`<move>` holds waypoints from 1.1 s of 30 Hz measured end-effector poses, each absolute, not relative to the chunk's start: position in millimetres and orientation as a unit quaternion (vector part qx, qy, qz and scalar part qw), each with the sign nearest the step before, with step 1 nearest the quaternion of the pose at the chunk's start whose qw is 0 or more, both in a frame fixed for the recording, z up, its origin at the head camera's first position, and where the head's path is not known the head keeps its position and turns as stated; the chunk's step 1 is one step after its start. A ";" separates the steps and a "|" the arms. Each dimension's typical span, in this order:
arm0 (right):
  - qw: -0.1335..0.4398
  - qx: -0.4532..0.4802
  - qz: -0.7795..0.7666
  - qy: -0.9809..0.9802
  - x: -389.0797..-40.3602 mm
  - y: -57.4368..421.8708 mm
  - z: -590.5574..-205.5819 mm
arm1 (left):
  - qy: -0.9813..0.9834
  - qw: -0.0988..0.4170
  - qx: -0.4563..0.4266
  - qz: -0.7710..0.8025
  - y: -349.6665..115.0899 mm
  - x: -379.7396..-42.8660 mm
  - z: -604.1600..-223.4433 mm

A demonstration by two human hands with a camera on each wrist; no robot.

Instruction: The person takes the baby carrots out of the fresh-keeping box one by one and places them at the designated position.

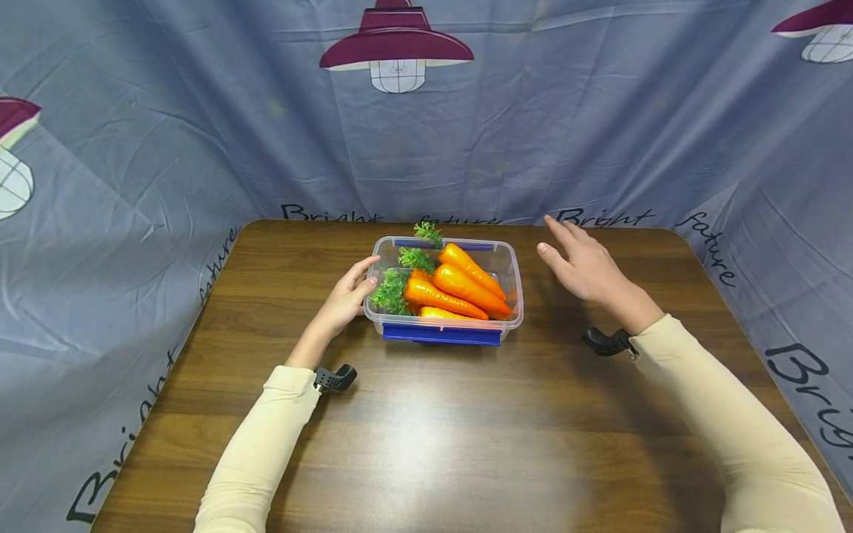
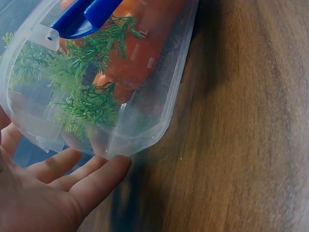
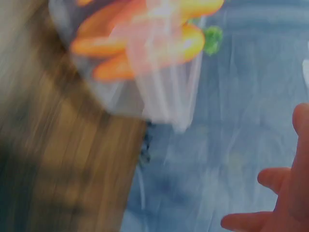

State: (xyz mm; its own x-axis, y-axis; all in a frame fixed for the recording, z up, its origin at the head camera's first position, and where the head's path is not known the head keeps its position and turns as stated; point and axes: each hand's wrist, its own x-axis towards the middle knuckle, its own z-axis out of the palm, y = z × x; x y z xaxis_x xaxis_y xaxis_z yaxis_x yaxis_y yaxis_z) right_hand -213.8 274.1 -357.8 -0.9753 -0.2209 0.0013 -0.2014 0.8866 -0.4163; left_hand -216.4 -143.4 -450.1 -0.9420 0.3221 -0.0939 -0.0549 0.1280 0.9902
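A clear plastic food container (image 1: 518, 296) with blue side clips stands on the table. Inside lie several orange carrots (image 1: 466, 285) with green leafy tops (image 1: 392, 290); one top pokes above the far rim. My left hand (image 1: 346, 296) is at the container's left end, thumb and forefinger by the rim. In the left wrist view, the left fingers (image 2: 104, 181) reach fairly straight along the container's lower corner. Off to the container's right, my right hand (image 1: 586, 266) is raised with fingers spread, holding nothing. The right wrist view is blurred and shows some right fingers (image 3: 248, 221) apart from the container.
The brown wooden table (image 1: 413, 437) extends toward me and to both sides. Its far edge meets a grey-blue curtain (image 1: 426, 155) printed with lamps and lettering. Each wrist wears a black band (image 1: 336, 378).
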 end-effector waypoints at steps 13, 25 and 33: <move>0.069 -0.226 -0.248 0.940 -221.9 210.1 -364.8 | 0.740 0.148 0.093 0.649 -143.1 -215.6 -450.9; 0.107 -0.324 -0.247 0.907 -224.4 173.8 -380.6 | 0.751 0.142 0.090 0.638 -142.3 -213.8 -450.8; 0.075 -0.364 -0.233 0.899 -226.5 170.9 -387.0 | 0.747 0.145 0.092 0.642 -141.8 -211.2 -450.9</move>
State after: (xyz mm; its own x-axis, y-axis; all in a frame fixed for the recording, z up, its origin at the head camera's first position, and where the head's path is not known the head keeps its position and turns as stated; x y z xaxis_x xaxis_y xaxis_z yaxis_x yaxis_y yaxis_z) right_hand -226.5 170.9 -387.0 -0.7240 -0.6889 0.0351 -0.6191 0.6265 -0.4734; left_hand -211.2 -141.8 -450.9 -0.9408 0.3240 -0.0993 -0.0497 0.1577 0.9862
